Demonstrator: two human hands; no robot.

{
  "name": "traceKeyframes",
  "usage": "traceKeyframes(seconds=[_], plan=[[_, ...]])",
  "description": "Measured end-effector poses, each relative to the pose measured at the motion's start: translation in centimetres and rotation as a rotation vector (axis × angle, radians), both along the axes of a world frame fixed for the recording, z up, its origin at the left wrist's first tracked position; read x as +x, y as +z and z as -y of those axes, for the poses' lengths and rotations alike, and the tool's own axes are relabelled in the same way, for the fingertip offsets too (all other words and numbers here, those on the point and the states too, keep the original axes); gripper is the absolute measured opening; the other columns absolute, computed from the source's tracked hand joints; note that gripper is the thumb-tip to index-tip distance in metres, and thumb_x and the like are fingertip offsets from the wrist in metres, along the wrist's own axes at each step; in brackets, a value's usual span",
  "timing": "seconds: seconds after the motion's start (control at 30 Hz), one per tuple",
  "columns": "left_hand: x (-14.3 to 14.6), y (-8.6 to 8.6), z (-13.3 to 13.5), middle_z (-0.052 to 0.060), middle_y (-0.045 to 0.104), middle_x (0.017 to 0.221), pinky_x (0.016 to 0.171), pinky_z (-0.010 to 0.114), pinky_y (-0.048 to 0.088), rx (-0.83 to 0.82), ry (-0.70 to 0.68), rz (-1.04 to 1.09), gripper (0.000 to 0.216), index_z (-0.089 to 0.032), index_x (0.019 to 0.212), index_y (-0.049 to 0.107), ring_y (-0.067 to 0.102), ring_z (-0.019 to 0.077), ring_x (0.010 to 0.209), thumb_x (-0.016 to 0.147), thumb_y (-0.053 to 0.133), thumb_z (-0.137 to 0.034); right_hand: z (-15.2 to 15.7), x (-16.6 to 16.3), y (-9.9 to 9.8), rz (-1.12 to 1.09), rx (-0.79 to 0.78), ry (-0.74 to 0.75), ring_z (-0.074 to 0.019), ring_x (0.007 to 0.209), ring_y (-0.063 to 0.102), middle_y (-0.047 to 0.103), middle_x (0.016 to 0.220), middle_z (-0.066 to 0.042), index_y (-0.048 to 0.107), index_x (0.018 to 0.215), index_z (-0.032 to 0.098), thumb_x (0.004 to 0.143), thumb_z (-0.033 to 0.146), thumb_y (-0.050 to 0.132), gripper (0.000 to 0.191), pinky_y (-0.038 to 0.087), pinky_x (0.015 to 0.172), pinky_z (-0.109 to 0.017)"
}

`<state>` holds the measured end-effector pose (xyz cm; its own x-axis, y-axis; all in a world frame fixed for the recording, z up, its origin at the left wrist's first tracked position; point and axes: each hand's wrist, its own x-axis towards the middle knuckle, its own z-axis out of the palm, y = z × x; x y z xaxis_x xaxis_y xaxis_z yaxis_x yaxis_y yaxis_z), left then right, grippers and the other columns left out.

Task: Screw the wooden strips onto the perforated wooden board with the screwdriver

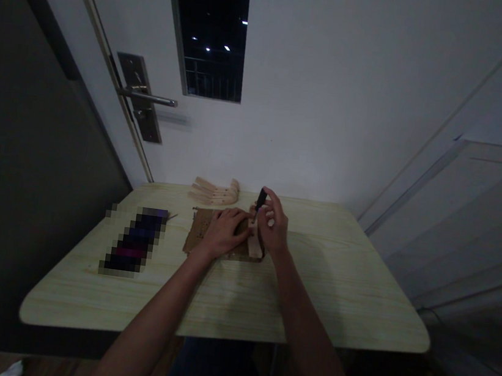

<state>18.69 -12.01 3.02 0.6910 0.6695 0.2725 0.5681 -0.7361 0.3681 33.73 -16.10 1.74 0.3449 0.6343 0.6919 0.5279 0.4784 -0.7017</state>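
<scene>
As hands (225, 231) (273, 228) work, pale table (309, 307), white door (130, 12)

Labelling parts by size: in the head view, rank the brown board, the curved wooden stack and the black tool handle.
1. brown board
2. curved wooden stack, though farther away, so less sure
3. black tool handle

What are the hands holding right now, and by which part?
The right hand grips a dark tool by its handle. The left hand rests on the brown board; whether it grips anything is unclear.
</scene>
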Motion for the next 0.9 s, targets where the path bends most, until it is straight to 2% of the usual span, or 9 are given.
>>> traceKeyframes(seconds=[0.13, 0.33, 0.5, 0.63, 0.77, 0.9], plan=[[0.01, 0.02, 0.02, 0.005, 0.060, 0.127, 0.102, 0.044, 0.036, -0.001, -0.001, 0.002, 0.036, -0.025, 0.124, 0.056, 0.051, 0.0264, 0.120, 0.092, 0.050, -0.041, 0.04, -0.02, -0.05, -0.025, 0.047, 0.065, -0.0150, 0.081, 0.067, 0.071, 0.096, -0.003, 0.049, 0.135, 0.029, 0.090, 0.027, 0.052, 0.044, 0.057, 0.077, -0.032], [-0.03, -0.23, -0.05, 0.006, 0.061, 0.125, 0.101, 0.044, 0.036, 0.014, -0.010, 0.025, 0.036, -0.025, 0.123, 0.057, 0.052, 0.0261, 0.119, 0.092, 0.050, -0.042, -0.30, -0.13, -0.40, -0.174, -0.003, 0.118, -0.0141, 0.078, 0.068, 0.069, 0.097, -0.004, 0.050, 0.133, 0.029, 0.086, 0.030, 0.059, 0.047, 0.059, 0.067, -0.028], [0.02, -0.29, -0.08, 0.007, 0.061, 0.125, 0.101, 0.044, 0.037, 0.019, -0.015, 0.019, 0.038, -0.023, 0.123, 0.057, 0.053, 0.0266, 0.118, 0.092, 0.050, -0.044, -0.74, -0.43, -0.30, -0.195, -0.047, 0.033, -0.0113, 0.070, 0.061, 0.062, 0.093, -0.002, 0.054, 0.127, 0.031, 0.079, 0.032, 0.068, 0.050, 0.053, 0.052, -0.020], [-0.01, -0.30, -0.10, 0.006, 0.062, 0.124, 0.101, 0.044, 0.038, 0.027, -0.020, 0.030, 0.039, -0.025, 0.124, 0.057, 0.053, 0.0268, 0.117, 0.092, 0.050, -0.045, -0.63, -0.42, -0.25, -0.165, -0.036, 0.042, -0.0107, 0.071, 0.061, 0.059, 0.097, -0.002, 0.051, 0.130, 0.031, 0.081, 0.033, 0.066, 0.051, 0.055, 0.057, -0.021], [-0.04, -0.22, -0.09, 0.006, 0.062, 0.124, 0.101, 0.044, 0.037, 0.023, -0.019, 0.026, 0.038, -0.025, 0.125, 0.056, 0.053, 0.0262, 0.118, 0.093, 0.049, -0.045, -0.19, -0.11, -0.43, -0.137, -0.045, 0.130, -0.0126, 0.077, 0.066, 0.061, 0.109, -0.007, 0.044, 0.137, 0.031, 0.088, 0.036, 0.057, 0.050, 0.057, 0.060, -0.023], [0.01, -0.06, -0.01, 0.007, 0.061, 0.126, 0.101, 0.045, 0.037, 0.009, -0.002, 0.003, 0.038, -0.024, 0.124, 0.056, 0.052, 0.0275, 0.120, 0.093, 0.049, -0.044, 0.02, 0.01, -0.50, -0.127, -0.068, 0.221, -0.0163, 0.085, 0.070, 0.067, 0.109, -0.008, 0.037, 0.141, 0.030, 0.091, 0.039, 0.054, 0.054, 0.060, 0.069, -0.029]])
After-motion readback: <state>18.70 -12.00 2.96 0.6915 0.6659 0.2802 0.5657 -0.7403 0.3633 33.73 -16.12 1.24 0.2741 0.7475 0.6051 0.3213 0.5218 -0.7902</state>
